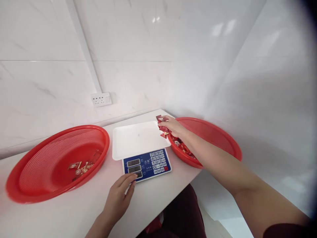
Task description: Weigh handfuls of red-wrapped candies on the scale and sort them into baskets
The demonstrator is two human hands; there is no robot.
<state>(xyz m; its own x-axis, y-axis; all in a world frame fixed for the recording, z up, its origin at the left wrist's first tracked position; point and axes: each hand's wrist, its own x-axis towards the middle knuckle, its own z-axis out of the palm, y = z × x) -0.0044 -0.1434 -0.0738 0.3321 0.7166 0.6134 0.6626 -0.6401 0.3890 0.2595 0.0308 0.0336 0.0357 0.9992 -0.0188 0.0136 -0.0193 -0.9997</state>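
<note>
My right hand (173, 127) is closed round a bunch of red candy packets (163, 129), held at the right edge of the scale's white tray (135, 138). Behind it stands a red mesh basket (218, 134) with more red packets (183, 148) inside. My left hand (120, 196) rests on the tabletop with its fingers stretched out, fingertips touching the front left corner of the blue electronic scale (147, 163). It holds nothing. The white tray has nothing on it.
A second red mesh basket (32, 175) on the left holds a few packets (80, 167). A wall socket (100, 99) sits on the tiled wall behind. The white table (74, 211) ends at the right just past the right basket; my dark-clothed lap shows below.
</note>
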